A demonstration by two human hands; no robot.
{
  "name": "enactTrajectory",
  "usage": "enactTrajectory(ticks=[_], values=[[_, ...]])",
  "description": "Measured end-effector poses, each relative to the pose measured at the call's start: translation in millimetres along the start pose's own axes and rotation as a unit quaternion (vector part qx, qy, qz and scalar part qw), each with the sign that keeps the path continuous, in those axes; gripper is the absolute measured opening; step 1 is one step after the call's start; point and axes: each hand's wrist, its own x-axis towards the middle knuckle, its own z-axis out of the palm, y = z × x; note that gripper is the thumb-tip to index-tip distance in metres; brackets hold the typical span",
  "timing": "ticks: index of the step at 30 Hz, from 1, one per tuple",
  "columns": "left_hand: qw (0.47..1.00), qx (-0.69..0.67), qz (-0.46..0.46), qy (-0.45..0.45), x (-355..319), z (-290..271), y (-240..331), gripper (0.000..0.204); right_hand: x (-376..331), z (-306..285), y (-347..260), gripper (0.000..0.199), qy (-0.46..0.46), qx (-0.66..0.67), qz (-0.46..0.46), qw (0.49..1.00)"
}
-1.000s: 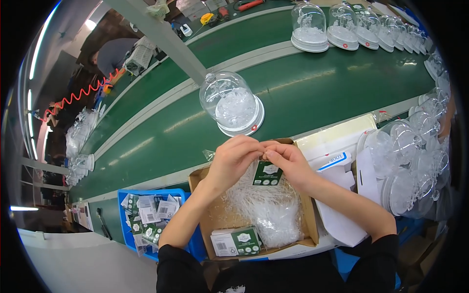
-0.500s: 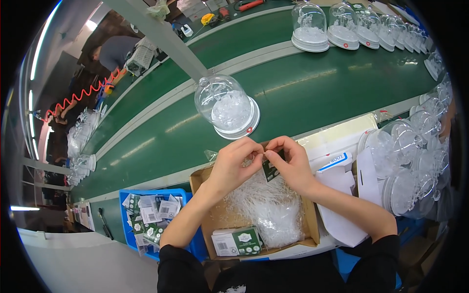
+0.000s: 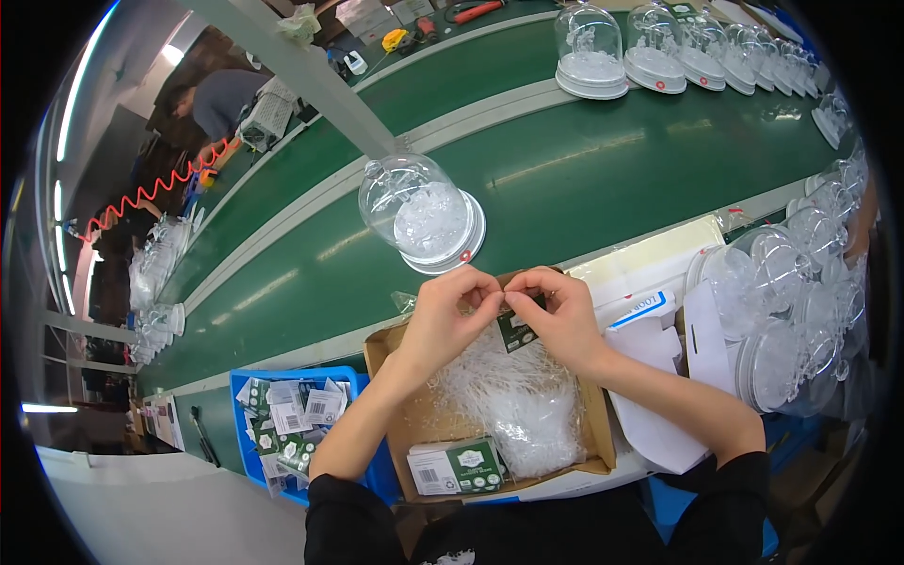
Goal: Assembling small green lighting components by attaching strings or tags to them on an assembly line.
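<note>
My left hand point(image 3: 459, 315) and my right hand point(image 3: 557, 311) meet, fingers closed in a pinch at the fingertips. Whatever lies right between the tips is too small to make out. A small dark green card tag point(image 3: 517, 333) hangs under the pinch, partly covered by my right fingers. Below is a shallow cardboard box point(image 3: 405, 428) holding a heap of thin clear plastic strands point(image 3: 537, 428), which look like loop fasteners. A stack of green and white cards point(image 3: 457, 468) lies at its near left corner.
A glass-domed ornament point(image 3: 428, 221) stands on the green conveyor belt point(image 3: 311, 273) beyond my hands. More domes point(image 3: 593, 56) line the far right, and others crowd together point(image 3: 767, 367) at right. A blue bin point(image 3: 247, 443) of bagged tags sits left. One person point(image 3: 221, 104) works at far left.
The domed ornament has shifted slightly left along the belt. My fingertips have drawn together, and the green card tag has moved slightly left and tilted.
</note>
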Motion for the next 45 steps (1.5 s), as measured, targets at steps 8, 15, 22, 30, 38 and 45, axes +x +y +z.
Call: enactTrajectory(ticks=[8,15,22,30,38,45], values=[[0.997,0.020,0.066,-0.030,3,-7,0,0.008,0,-1,2,0.007,-0.017,-0.012,0.000,1.000],[0.998,-0.012,0.049,-0.033,6,-7,-7,0.010,2,-2,0,0.007,-0.003,-0.057,-0.040,0.998],[0.977,-0.184,-0.100,-0.046,-4,5,-16,0.011,1,1,6,0.009,0.009,-0.053,-0.034,0.998],[0.990,-0.128,-0.057,0.003,-7,4,-28,0.015,10,10,30,0.013,0.030,-0.077,-0.068,0.994],[0.974,-0.201,0.012,0.100,-3,23,-20,0.023,11,10,5,0.015,0.026,-0.021,-0.101,0.994],[0.966,-0.241,0.055,0.071,2,27,0,0.031,21,13,-38,0.018,0.005,0.041,-0.066,0.997]])
